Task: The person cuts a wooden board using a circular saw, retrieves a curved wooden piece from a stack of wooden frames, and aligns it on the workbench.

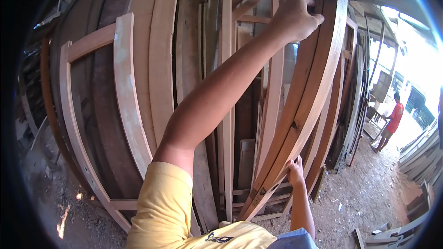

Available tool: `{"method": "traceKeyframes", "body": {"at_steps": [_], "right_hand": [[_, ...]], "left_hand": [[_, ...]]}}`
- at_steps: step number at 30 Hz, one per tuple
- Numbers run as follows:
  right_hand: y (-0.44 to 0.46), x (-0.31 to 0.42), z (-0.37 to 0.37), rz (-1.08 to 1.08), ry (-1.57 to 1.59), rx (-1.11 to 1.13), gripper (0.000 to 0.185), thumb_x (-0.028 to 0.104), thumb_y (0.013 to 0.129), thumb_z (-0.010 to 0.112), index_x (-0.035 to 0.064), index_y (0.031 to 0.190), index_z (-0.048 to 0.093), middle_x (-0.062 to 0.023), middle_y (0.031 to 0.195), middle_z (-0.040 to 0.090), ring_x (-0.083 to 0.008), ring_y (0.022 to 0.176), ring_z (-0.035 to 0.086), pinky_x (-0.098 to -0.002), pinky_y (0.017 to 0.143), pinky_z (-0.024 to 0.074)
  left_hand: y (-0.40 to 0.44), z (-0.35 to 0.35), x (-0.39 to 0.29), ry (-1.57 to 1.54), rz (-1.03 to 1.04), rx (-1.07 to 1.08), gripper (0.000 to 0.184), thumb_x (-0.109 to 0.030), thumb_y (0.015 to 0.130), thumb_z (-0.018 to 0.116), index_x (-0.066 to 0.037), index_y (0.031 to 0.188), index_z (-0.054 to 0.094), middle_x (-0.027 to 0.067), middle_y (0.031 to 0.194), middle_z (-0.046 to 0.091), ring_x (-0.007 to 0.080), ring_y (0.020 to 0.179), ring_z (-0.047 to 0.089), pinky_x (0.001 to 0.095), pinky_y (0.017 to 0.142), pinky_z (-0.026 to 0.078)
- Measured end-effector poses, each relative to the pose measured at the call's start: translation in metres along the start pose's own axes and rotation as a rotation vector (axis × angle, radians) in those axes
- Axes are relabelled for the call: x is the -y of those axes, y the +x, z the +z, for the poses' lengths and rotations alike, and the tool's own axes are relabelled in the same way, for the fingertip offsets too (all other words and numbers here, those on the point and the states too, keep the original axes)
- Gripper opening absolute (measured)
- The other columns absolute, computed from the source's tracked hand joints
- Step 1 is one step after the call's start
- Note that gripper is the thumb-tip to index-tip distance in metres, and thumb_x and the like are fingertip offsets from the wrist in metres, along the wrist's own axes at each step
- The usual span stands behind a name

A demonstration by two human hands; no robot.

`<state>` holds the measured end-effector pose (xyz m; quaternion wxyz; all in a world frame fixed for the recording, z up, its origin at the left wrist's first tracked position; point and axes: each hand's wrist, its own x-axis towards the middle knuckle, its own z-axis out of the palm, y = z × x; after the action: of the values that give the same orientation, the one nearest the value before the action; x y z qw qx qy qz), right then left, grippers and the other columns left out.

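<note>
A long, reddish-brown wooden beam (307,97) with a groove along it leans at a slant from the top right down to the lower middle. My left hand (297,17) is raised high, with its fingers wrapped round the beam's left edge near the top. Lower down, my right hand (296,169) grips the right side of the beam, its fingers partly hidden behind the wood. Behind the beam, a pale wooden frame (227,87) stands upright.
Another wooden frame (123,60) leans at the left against tall boards (159,41). At the far right a person in a red shirt (395,116) stands on the dirt ground (341,203). Stacked planks (422,150) lie at the right edge.
</note>
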<state>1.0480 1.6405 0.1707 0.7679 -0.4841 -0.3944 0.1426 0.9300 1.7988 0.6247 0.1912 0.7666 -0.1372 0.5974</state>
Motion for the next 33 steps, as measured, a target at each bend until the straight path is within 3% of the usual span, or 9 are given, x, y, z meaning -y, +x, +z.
{"method": "traceKeyframes", "body": {"at_steps": [5,8,10,14,18,20,24,30,33], "right_hand": [[-0.002,0.004,0.003,-0.005,-0.008,-0.012,0.090,0.059,0.073,0.086,-0.0036,0.130,0.056,-0.0078,0.120,0.067,-0.0187,0.112,0.062,-0.0336,0.100,0.0460],[0.001,0.006,-0.001,-0.011,0.007,0.005,0.089,0.057,0.074,0.086,-0.0034,0.132,0.055,-0.0075,0.121,0.067,-0.0192,0.112,0.063,-0.0340,0.100,0.0462],[0.000,0.008,0.001,0.009,0.103,0.024,0.089,0.055,0.074,0.087,-0.0030,0.133,0.055,-0.0078,0.122,0.067,-0.0196,0.113,0.063,-0.0344,0.100,0.0475],[-0.004,0.001,-0.008,0.042,0.117,0.035,0.092,0.054,0.072,0.089,-0.0031,0.135,0.053,-0.0093,0.123,0.066,-0.0200,0.114,0.063,-0.0353,0.098,0.0496],[-0.010,0.005,-0.010,0.007,0.104,0.034,0.095,0.055,0.071,0.089,-0.0037,0.136,0.051,-0.0098,0.125,0.065,-0.0203,0.116,0.062,-0.0355,0.101,0.0481],[-0.013,0.001,-0.016,0.007,0.102,-0.002,0.095,0.055,0.072,0.088,-0.0036,0.137,0.051,-0.0097,0.124,0.065,-0.0201,0.116,0.062,-0.0352,0.101,0.0476],[-0.025,-0.001,-0.020,0.040,0.136,-0.083,0.094,0.055,0.072,0.088,-0.0036,0.136,0.052,-0.0085,0.121,0.066,-0.0190,0.114,0.063,-0.0334,0.097,0.0496],[-0.051,0.022,-0.009,0.032,0.107,-0.176,0.094,0.053,0.070,0.090,-0.0020,0.137,0.054,-0.0088,0.125,0.066,-0.0180,0.114,0.063,-0.0335,0.097,0.0501],[-0.070,0.035,-0.001,-0.010,0.050,-0.285,0.095,0.052,0.070,0.091,-0.0018,0.138,0.052,-0.0094,0.128,0.065,-0.0181,0.115,0.063,-0.0341,0.098,0.0497]], "left_hand": [[0.010,-0.007,-0.019,-0.078,-0.220,0.100,0.032,-0.020,0.085,0.069,0.001,0.108,0.076,0.0296,0.109,0.072,0.0410,0.107,0.069,0.0461,0.098,0.053],[0.015,-0.009,-0.020,0.163,-0.176,0.135,0.035,-0.021,0.086,0.073,-0.003,0.116,0.076,0.0203,0.108,0.075,0.0273,0.102,0.073,0.0370,0.091,0.056],[0.011,-0.009,-0.018,0.072,-0.146,0.035,0.019,-0.009,0.080,0.065,-0.007,0.091,0.081,0.0208,0.101,0.075,0.0353,0.096,0.073,0.0410,0.089,0.057],[-0.001,-0.023,-0.025,0.021,-0.140,-0.054,0.010,-0.012,0.076,0.076,-0.011,0.084,0.081,0.0177,0.101,0.075,0.0306,0.098,0.072,0.0410,0.084,0.058],[-0.034,-0.031,0.010,0.189,0.233,-0.288,0.024,-0.030,0.079,0.082,-0.006,0.078,0.078,0.0186,0.101,0.073,0.0309,0.093,0.071,0.0423,0.083,0.057],[-0.068,-0.038,0.033,0.143,0.267,-0.220,0.032,-0.032,0.091,0.076,-0.001,0.088,0.075,0.0125,0.097,0.073,0.0203,0.093,0.072,0.0323,0.082,0.054],[-0.200,-0.028,0.097,-0.310,-0.062,0.259,0.044,-0.039,0.093,0.075,-0.006,0.121,0.067,0.0106,0.126,0.065,0.0248,0.125,0.060,0.0401,0.106,0.047],[-0.487,0.033,0.132,-0.562,-0.499,1.023,0.111,-0.059,0.076,0.083,-0.001,0.156,0.031,0.0293,0.161,0.024,0.0414,0.151,0.025,0.0502,0.124,0.023],[-0.590,0.063,0.061,-0.618,-0.540,1.022,0.130,-0.059,0.069,0.088,-0.002,0.160,0.014,0.0317,0.161,0.021,0.0459,0.150,0.022,0.0517,0.124,0.022]]}}
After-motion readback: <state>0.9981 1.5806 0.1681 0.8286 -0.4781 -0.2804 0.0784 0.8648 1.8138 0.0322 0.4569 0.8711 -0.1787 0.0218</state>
